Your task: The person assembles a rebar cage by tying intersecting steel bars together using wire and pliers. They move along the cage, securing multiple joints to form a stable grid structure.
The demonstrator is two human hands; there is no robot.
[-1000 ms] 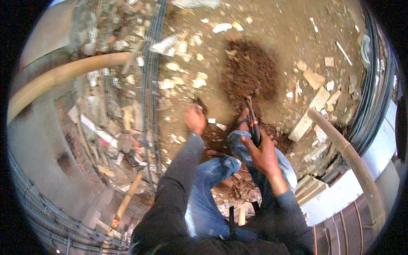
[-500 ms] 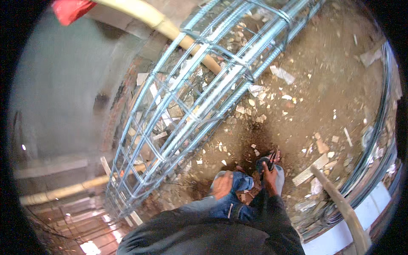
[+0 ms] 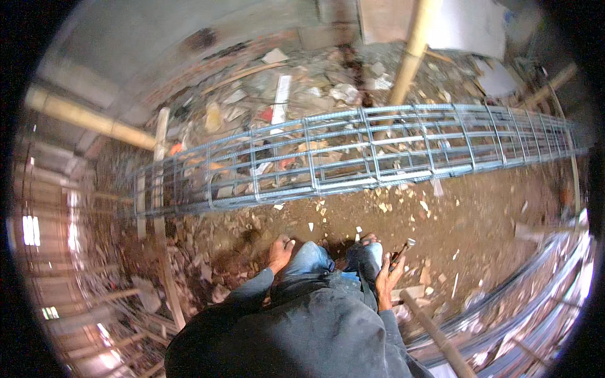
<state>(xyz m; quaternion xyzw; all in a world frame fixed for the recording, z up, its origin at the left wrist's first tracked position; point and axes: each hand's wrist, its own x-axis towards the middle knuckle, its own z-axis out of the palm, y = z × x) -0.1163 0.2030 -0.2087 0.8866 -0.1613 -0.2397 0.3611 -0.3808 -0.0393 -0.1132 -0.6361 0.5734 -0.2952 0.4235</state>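
My left hand (image 3: pixel 282 253) hangs beside my left knee, back of the hand up. Its fingers point down and are mostly hidden, so whether they are curled is unclear; I make out nothing in them. By my right leg, my right hand (image 3: pixel 389 277) is closed around a hand tool (image 3: pixel 410 242), pincer-like, with dark handles and a shiny metal head that sticks out beyond the fingers. Ahead of both hands, apart from them, a long cage of steel reinforcing bars (image 3: pixel 315 187) with square ties stretches across the view from left to right.
A wooden post (image 3: pixel 167 271) and a bamboo pole (image 3: pixel 101 123) stand at the left. Another bamboo pole (image 3: pixel 413 57) rises behind the cage. Rubble litters the dirt floor (image 3: pixel 353 211). A wooden handle (image 3: pixel 435 334) and bundled steel bars (image 3: pixel 504 309) lie at the lower right.
My view has turned, so the cage now runs across rather than diagonally. My left hand has moved from over my leg out to the left. My right hand still grips the tool, farther right.
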